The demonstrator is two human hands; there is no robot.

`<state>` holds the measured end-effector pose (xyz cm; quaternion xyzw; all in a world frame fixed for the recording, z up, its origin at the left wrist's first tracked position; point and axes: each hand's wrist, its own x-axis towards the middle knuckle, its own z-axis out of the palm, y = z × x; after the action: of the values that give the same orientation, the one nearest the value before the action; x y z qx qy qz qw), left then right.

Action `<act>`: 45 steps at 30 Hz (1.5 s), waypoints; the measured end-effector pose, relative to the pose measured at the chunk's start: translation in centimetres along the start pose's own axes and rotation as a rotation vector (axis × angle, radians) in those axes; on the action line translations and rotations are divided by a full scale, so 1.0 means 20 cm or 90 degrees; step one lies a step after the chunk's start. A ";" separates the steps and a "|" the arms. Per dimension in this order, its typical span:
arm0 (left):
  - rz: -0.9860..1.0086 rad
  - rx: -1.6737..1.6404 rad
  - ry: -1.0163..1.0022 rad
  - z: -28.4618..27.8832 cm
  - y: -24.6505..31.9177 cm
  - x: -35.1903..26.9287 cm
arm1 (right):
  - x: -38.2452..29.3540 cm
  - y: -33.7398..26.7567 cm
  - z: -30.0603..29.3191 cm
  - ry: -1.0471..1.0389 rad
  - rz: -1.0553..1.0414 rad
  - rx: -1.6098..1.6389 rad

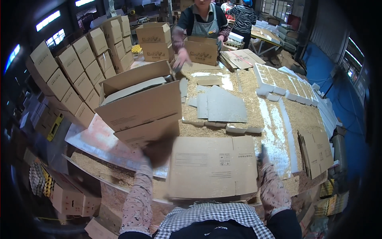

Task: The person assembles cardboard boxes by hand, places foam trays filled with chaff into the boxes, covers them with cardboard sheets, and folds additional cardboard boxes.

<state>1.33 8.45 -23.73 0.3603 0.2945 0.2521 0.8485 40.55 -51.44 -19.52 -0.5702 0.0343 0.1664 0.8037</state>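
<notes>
A large open carton (140, 107) stands on the table at the left, tilted in view, with grey cardboard sheets (137, 89) inside. At its lower flap is my left hand (146, 158), blurred and partly hidden. A dark brown blurred patch beside it may be a moving flap; whether I grip it is unclear. A stack of flat, folded cartons (213, 167) with printed marks lies right before me. My right hand (263, 155), dark-gloved and seen edge-on, is by the stack's right edge; its fingers are hard to make out. Both forearms wear floral sleeves.
Grey cardboard pieces (222, 104) lie on grain-like husks (253, 115) over white foam blocks (238, 129). Folded cartons (316, 152) lean at right. Closed cartons (80, 71) are stacked at left. Across the table, a co-worker (206, 24) has hands around another carton (203, 50).
</notes>
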 end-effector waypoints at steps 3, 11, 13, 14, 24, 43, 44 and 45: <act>-0.030 0.914 0.114 1.01 -0.38 -0.39 | -0.47 -0.15 0.28 -0.032 -0.084 -0.630; 0.314 0.341 0.102 1.38 -0.12 -0.54 | -0.38 -0.98 0.45 -0.258 -0.219 -0.031; 0.439 0.300 0.065 1.84 0.13 -0.80 | -0.32 -1.16 0.44 -0.233 -0.306 -0.101; 0.593 0.385 0.105 1.77 0.23 -0.83 | -0.30 -1.14 0.52 -0.235 -0.302 -0.028; 0.253 0.629 -0.246 1.01 0.30 -0.58 | 0.28 -0.57 0.32 -0.274 -0.158 -0.361; 0.183 -0.019 -0.213 0.16 1.03 0.09 | -0.17 -0.10 2.52 -0.440 -0.069 -0.078; 0.216 0.038 -0.248 0.13 1.04 0.12 | -0.19 -0.10 2.54 -0.455 -0.079 -0.095; 0.198 0.040 -0.249 0.12 1.04 0.13 | -0.21 -0.13 2.53 -0.464 -0.087 -0.124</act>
<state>0.17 21.81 -7.34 0.4696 0.0737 0.2956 0.8286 30.58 -6.14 1.40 -0.5485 -0.3081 0.3065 0.7144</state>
